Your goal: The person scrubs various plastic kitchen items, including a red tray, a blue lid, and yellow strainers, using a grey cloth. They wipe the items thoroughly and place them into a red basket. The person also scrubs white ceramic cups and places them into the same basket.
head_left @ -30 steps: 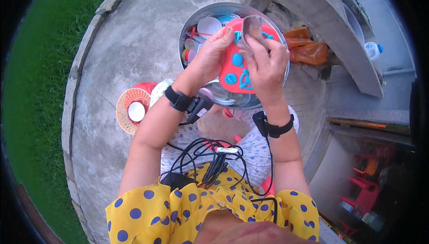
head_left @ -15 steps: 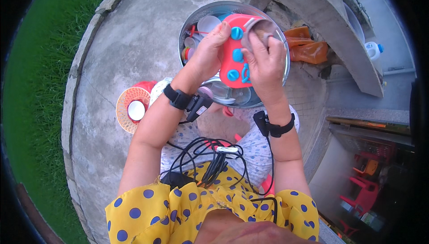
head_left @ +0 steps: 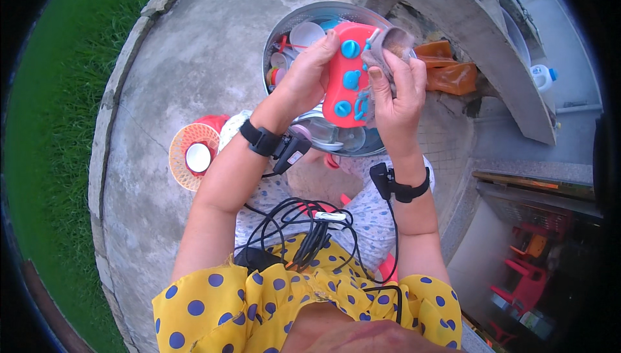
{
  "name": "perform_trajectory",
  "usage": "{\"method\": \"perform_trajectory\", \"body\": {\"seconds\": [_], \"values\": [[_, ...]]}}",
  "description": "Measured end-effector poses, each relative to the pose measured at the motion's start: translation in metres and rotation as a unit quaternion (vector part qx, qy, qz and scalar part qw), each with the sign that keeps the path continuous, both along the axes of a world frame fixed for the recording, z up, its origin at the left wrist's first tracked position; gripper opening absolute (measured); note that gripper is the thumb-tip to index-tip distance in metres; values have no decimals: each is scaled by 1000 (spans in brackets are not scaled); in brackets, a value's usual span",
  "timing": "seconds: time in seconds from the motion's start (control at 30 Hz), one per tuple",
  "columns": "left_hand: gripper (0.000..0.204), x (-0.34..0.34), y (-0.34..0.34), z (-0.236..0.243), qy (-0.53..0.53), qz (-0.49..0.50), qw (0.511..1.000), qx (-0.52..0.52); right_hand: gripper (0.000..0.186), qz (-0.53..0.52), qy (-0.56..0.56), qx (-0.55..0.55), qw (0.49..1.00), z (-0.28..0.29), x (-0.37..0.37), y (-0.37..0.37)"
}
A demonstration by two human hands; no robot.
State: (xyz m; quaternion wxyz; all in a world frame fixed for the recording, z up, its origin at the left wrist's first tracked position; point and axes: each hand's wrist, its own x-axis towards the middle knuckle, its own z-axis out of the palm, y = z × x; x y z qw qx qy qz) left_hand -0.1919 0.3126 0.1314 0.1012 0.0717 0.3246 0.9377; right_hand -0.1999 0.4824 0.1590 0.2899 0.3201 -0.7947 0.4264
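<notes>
My left hand point(head_left: 309, 75) grips the left edge of a red plastic toy panel point(head_left: 337, 78) with blue knobs, the thumb near its top corner. The panel is held tilted above a large round metal basin point(head_left: 279, 32). In my right hand point(head_left: 400, 97) is a bunched greyish cloth point(head_left: 377, 57), pressed against the panel's right edge, where small blue parts show. Below the panel, the basin holds a white bowl point(head_left: 306, 33), clear and white pieces and other small toy-like items. The panel hides part of them.
On the concrete to the left stands an orange plastic basket point(head_left: 183, 147) with a white round thing in it. Orange rubbery sheeting point(head_left: 453, 76) lies right of the basin, beside a low curved wall point(head_left: 498, 62). Black cables point(head_left: 304, 227) are coiled on my lap.
My right hand and the cloth have moved right, from over the panel's face to its right edge. The panel has shifted slightly right with my left hand.
</notes>
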Motion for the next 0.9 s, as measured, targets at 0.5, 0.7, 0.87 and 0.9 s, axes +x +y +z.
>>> {"method": "perform_trajectory", "body": {"seconds": [0.5,0.7,0.87,0.9], "values": [[51,0,4,-3,11,57,994,-98,37,9,13,117,993,-4,5,-5],[48,-1,2,2,65,36,996,-44,37,16,67,209,976,-3,4,-7],[48,-3,-7,1,9,89,996,-28,31,32,41,229,972,-1,10,-5],[49,-4,-9,0,-9,105,994,-29,29,55,20,229,972,1,10,-3]]}}
